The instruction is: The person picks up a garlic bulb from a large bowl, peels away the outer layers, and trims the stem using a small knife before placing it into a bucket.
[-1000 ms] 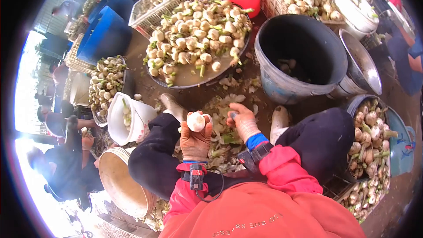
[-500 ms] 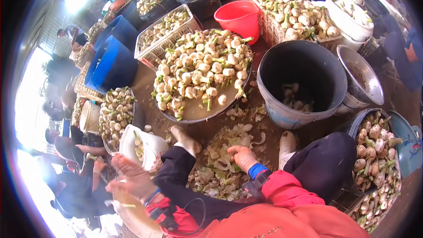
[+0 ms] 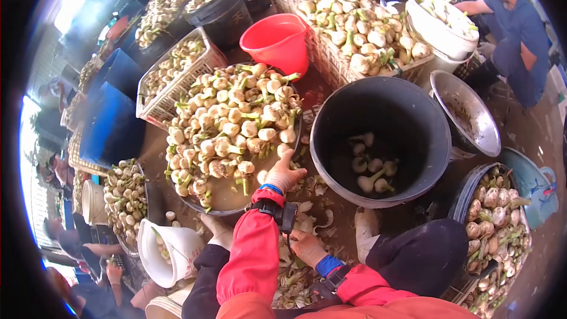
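Note:
My left hand (image 3: 284,175) reaches to the near right rim of a wide basin (image 3: 227,205) heaped with garlic bulbs (image 3: 230,118). Its index finger and thumb are spread, and the fingertip meets or nearly meets a single garlic bulb (image 3: 284,149). Below it, my right hand (image 3: 308,248) is closed over a litter of peeled leaves (image 3: 304,215); what its curled fingers hold, if anything, is hidden. A large dark bucket (image 3: 378,198) stands to the right, with several trimmed bulbs (image 3: 372,168) at its bottom.
A white bucket (image 3: 183,251) tilts at my left. Garlic fills a crate (image 3: 209,62) and a tub (image 3: 502,201). A red bucket (image 3: 277,44), metal bowl (image 3: 466,112) and blue barrels (image 3: 115,124) stand around. One co-worker (image 3: 520,35) sits at far right, others at left.
My left hand has swung from the lower left, near the white bucket, up and right to the basin. The right hand has dropped slightly lower in view. The camera has turned left-to-right.

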Tool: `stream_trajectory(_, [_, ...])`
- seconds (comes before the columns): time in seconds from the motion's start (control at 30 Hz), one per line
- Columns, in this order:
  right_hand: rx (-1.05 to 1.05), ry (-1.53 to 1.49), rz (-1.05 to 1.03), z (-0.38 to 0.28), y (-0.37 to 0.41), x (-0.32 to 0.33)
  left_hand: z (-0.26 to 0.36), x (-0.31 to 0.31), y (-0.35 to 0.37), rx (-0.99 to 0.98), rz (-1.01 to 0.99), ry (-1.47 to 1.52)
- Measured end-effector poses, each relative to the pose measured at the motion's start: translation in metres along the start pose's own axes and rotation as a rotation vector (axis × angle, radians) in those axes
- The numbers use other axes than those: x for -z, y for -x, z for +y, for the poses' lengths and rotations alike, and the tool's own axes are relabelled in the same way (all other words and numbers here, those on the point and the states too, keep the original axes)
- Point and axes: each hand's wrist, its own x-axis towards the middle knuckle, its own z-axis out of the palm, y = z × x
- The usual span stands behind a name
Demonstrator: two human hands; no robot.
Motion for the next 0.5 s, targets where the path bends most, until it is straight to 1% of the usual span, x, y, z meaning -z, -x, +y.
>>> stream_trajectory(0.03, [-0.084, 0.017, -0.01, 0.014, -0.011, -0.007, -0.008, -0.008, -0.005, -0.017, 0.103, 0.076])
stream_trajectory(0.07, [-0.095, 0.007, -0.009, 0.009, -0.008, -0.004, -0.026, -0.019, -0.012, -0.031, 0.211, 0.153])
stream_trajectory(0.1, [-0.064, 0.074, -0.019, -0.006, -0.004, 0.003, -0.051, -0.036, -0.021, -0.092, 0.333, 0.333])
stream_trajectory(0.13, [-0.031, 0.143, -0.028, -0.013, -0.001, 0.007, -0.056, -0.035, -0.016, -0.328, 0.437, 0.608])
stream_trajectory(0.17, [0.02, 0.128, 0.046, 0.001, -0.008, 0.0, -0.063, -0.035, -0.004, -0.225, 0.407, 0.86])
stream_trajectory(0.2, [0.018, 0.117, 0.042, 0.013, -0.016, -0.002, -0.053, -0.018, 0.023, -0.116, 0.375, 1.106])
stream_trajectory(0.27, [0.088, -0.403, 0.293, 0.025, -0.026, -0.007, -0.059, 0.001, 0.07, -0.028, 0.283, 1.385])
stream_trajectory(0.3, [0.05, -0.548, 0.262, 0.014, -0.022, 0.0, -0.058, 0.006, 0.094, 0.002, 0.221, 1.562])
stream_trajectory(0.33, [0.011, -0.69, 0.229, -0.005, -0.018, 0.013, -0.064, 0.005, 0.113, 0.011, 0.245, 1.558])
stream_trajectory(0.4, [-0.005, -1.041, -0.076, -0.032, -0.001, 0.027, -0.076, 0.0, 0.15, 0.071, 0.145, 1.527])
stream_trajectory(0.43, [-0.008, -1.034, -0.128, -0.045, 0.006, 0.023, -0.08, -0.002, 0.164, 0.062, 0.072, 1.454])
stream_trajectory(0.47, [-0.014, -1.027, -0.137, -0.052, 0.01, 0.02, -0.079, -0.006, 0.179, 0.111, 0.056, 1.401])
stream_trajectory(0.5, [0.036, -0.82, -0.183, -0.058, 0.014, 0.018, -0.083, -0.009, 0.189, 0.11, 0.059, 1.43])
